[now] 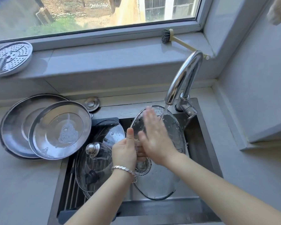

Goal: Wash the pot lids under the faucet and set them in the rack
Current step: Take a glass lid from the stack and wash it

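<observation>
A glass pot lid (172,127) stands tilted on edge under the chrome faucet (183,80), whose water runs onto its top. My left hand (125,150) grips the lid's left rim, thumb up. My right hand (154,135) lies flat and blurred against the lid's face, fingers spread. Another glass lid (157,181) lies lower in the sink, partly behind my arms. In the rack (71,192) at the sink's left sit a glass lid with a chrome knob (94,166) and a second glass lid (110,130) behind it.
Two steel lids (60,129) lean stacked on the counter to the left of the sink. A perforated steamer plate (10,58) and a dish brush (167,36) rest on the window sill. A grey wall stands close on the right.
</observation>
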Available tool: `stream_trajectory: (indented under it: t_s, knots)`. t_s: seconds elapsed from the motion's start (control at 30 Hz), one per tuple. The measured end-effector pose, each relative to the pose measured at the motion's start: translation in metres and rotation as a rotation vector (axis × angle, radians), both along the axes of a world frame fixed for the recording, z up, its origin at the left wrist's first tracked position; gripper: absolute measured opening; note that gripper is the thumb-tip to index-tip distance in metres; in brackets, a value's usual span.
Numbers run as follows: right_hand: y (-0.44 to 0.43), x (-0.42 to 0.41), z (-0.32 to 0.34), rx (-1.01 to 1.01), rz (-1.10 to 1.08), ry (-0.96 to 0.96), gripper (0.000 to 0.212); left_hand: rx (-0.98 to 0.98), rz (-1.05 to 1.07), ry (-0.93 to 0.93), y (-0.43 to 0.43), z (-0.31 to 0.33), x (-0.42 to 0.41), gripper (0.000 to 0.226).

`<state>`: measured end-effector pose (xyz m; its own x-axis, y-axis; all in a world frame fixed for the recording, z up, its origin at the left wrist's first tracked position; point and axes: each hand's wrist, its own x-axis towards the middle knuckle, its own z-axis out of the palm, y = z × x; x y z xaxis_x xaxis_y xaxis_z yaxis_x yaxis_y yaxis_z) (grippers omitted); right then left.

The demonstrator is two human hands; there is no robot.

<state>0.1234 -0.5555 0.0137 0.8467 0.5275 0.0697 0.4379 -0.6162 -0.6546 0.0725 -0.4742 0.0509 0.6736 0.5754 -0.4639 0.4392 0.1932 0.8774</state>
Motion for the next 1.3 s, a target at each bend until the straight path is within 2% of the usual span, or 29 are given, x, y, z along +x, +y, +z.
stream_trajectory:
  t_s: [0.07,0.1,0.23,0.3,0.33,0.43,0.5,0.6,0.67,0.77,0.8,0.87,0.93,1.0,1.07,1.13,1.2,1.3]
  knots:
    - [-0.003,-0.009,-0.005,0.027,0.139,-0.148,0.068,-0.001,0.023,-0.007,0.001,0.000,0.002,0.058]
    - [-0.007,0.000,-0.011,0.021,0.073,-0.097,0.068,-0.030,0.039,-0.008,0.001,0.000,0.002,0.057]
    - [-0.024,0.055,-0.030,-0.069,-0.449,0.480,0.061,-0.089,0.044,-0.012,-0.001,0.001,0.001,0.056]
    - [-0.019,0.062,-0.026,-0.038,-0.583,0.592,0.060,-0.082,0.039,-0.022,-0.006,0.003,0.002,0.056]
    - [-0.012,0.059,-0.020,-0.039,-0.562,0.538,0.061,-0.087,0.044,-0.025,-0.008,0.003,0.004,0.056]
    - [0.016,0.023,0.001,0.020,-0.266,0.074,0.066,-0.038,0.078,-0.030,-0.005,0.003,0.016,0.056]
    - [0.021,-0.006,0.001,0.061,-0.063,-0.179,0.057,0.040,0.108,-0.013,0.004,0.002,0.023,0.055]
    - [0.003,-0.035,-0.015,0.046,0.155,-0.350,0.050,0.016,0.146,-0.014,0.016,0.004,0.026,0.052]
    - [-0.004,-0.029,-0.018,0.006,0.169,-0.350,0.053,-0.033,0.142,-0.031,0.016,0.004,0.023,0.055]
    - [0.008,0.006,0.000,-0.060,-0.124,-0.095,0.075,-0.107,0.135,-0.052,0.009,0.002,0.019,0.058]
    - [0.015,0.014,0.005,-0.089,-0.137,-0.053,0.078,-0.107,0.139,-0.053,0.008,0.002,0.019,0.058]
    - [0.021,0.006,0.014,-0.088,-0.016,-0.139,0.072,-0.066,0.156,-0.035,0.010,0.003,0.020,0.055]
    - [0.016,-0.022,0.000,-0.046,0.166,-0.284,0.057,-0.015,0.179,-0.014,0.018,0.002,0.020,0.050]
    - [-0.003,-0.040,-0.016,-0.055,0.293,-0.371,0.051,-0.018,0.184,-0.016,0.022,0.003,0.016,0.053]
    - [-0.013,-0.034,-0.022,-0.064,0.266,-0.374,0.054,-0.035,0.194,-0.023,0.020,0.002,0.014,0.058]
    - [-0.004,-0.016,-0.010,-0.029,0.092,-0.250,0.061,-0.071,0.222,-0.026,0.014,0.003,0.013,0.060]
    - [0.014,-0.008,0.004,-0.008,-0.024,-0.172,0.060,-0.057,0.233,-0.039,0.009,0.004,0.013,0.062]
    - [0.019,-0.031,0.002,0.015,0.100,-0.336,0.049,0.001,0.251,-0.030,0.013,0.007,0.014,0.049]
